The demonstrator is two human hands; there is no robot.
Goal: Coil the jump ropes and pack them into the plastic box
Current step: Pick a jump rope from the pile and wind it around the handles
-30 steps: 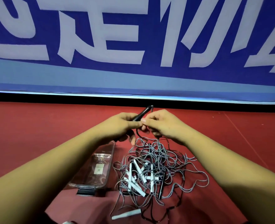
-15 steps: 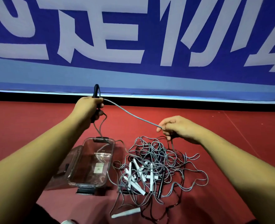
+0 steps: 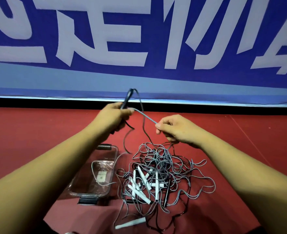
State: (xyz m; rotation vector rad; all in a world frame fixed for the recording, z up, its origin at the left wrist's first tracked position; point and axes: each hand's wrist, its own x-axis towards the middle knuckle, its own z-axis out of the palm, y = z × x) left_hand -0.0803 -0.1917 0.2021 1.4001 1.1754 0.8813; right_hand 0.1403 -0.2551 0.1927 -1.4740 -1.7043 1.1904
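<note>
Grips a tilted black handle (image 3: 127,98) in the left hand (image 3: 111,118), grip curled round it, and pinches the taut grey cord (image 3: 144,115) in the right hand (image 3: 174,130), grip narrow. Below, on the red surface (image 3: 38,132), shows the tangled jump ropes (image 3: 163,166) just beside the clear plastic box (image 3: 114,164), one grey loop lying inside it.

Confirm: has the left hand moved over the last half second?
Yes. Holding the black rope handle, the left hand shifted right, from above the far end of the clear plastic box, towards the right hand.
</note>
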